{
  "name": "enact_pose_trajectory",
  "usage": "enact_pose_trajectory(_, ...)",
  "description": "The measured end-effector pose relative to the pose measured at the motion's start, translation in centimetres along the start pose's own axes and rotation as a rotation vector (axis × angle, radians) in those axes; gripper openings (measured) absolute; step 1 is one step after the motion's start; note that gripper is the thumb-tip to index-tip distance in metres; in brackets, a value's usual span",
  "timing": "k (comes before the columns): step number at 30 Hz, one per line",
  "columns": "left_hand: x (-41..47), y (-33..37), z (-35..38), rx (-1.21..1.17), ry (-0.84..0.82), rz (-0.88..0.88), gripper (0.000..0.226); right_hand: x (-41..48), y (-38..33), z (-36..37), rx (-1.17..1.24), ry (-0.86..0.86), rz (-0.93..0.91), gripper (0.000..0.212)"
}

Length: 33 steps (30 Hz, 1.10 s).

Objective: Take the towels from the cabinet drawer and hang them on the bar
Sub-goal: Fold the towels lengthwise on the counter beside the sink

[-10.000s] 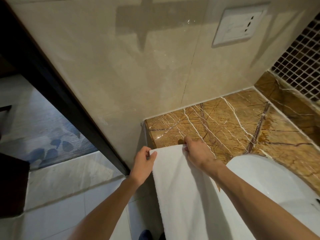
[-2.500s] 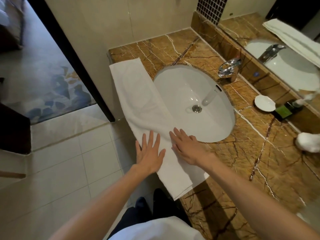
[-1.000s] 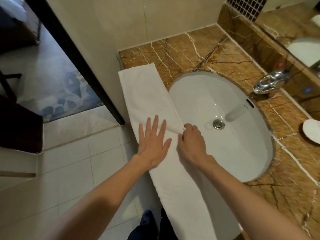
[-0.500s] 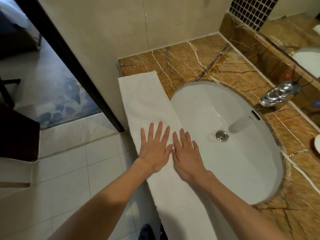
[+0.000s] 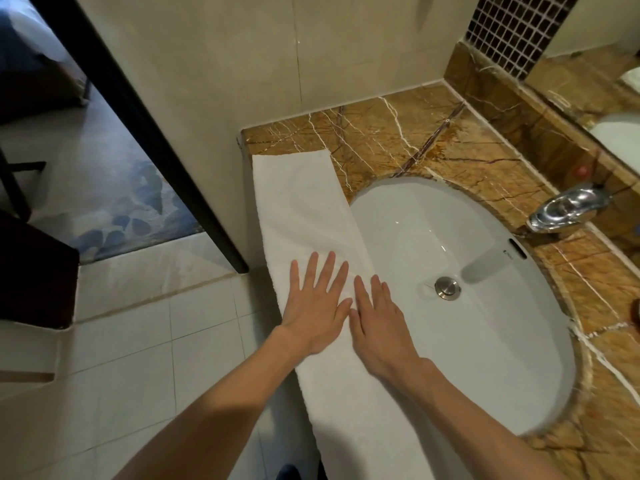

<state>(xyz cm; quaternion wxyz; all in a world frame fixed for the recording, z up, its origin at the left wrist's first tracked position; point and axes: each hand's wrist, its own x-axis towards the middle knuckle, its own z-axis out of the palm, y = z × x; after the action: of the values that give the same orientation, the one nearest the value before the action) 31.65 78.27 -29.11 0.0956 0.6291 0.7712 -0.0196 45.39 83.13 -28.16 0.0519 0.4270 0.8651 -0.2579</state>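
Pressing my left hand (image 5: 317,306) and right hand (image 5: 377,323) flat, fingers straight, on the folded white towel (image 5: 304,216) along the counter (image 5: 398,133) front edge, touching the sink (image 5: 485,348) rim. Soft, light and floppy, I judge; best pinched at both ends.

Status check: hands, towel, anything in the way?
Both flat on the towel: left hand, right hand, fingers straight. Towel a long folded strip along the counter edge, overlapping the sink rim. Not hung yet; nothing else on it.
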Motion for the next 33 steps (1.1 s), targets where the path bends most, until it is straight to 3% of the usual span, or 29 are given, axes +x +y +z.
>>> enact_pose_trajectory(5, -1.0, -0.6, -1.2, -0.109, 0.004, -0.080, 0.060, 0.5, 0.2, -1.3, 0.147, -0.001, -0.001, 0.051)
enact_pose_trajectory(8, -1.8, -1.8, -2.1, -0.389, 0.115, -0.323, 0.053, 1.3, -0.2, -2.7, 0.296, 0.102, -0.018, 0.005)
enact_pose_trajectory(10, -2.3, -2.9, -2.4, -0.679, 0.203, -0.434, 0.050, 1.7, -1.0, -4.1, 0.470, 0.093, 0.010, 0.016)
enact_pose_trajectory(12, -2.7, -3.7, -2.8, -0.940, 0.189, -0.502, 0.044, 2.4, -1.4, -5.0, 0.649, 0.034, 0.132, 0.016)
enact_pose_trajectory(16, -2.9, -4.7, -3.3, -1.165, 0.158, -0.625, 0.028, 3.7, -0.6, -4.8, 0.771, 0.002, 0.306, 0.025)
enact_pose_trajectory(19, -3.0, -5.1, -3.7, -1.279, 0.178, -0.659, 0.027, 3.5, -0.6, -5.1, 0.823, -0.017, 0.374, 0.015)
enact_pose_trajectory(22, -3.3, -5.6, -3.4, -1.349, 0.117, -0.664, 0.035, 3.4, -1.0, -5.3, 0.796, -0.024, 0.407, 0.037)
enact_pose_trajectory(25, -3.6, -5.7, -3.5, -1.377, 0.133, -0.680, 0.036, 3.6, -1.6, -5.7, 0.785, -0.030, 0.434, 0.041)
enact_pose_trajectory(30, -4.4, -5.2, -3.9, -1.487, -0.068, -0.530, 0.048, 3.2, -2.5, -6.8, 0.829, -0.043, 0.437, 0.036)
enact_pose_trajectory(33, -4.6, -5.1, -4.3, -1.455, -0.060, -0.535, 0.047, 2.9, -2.5, -7.3, 0.833, -0.053, 0.419, 0.031)
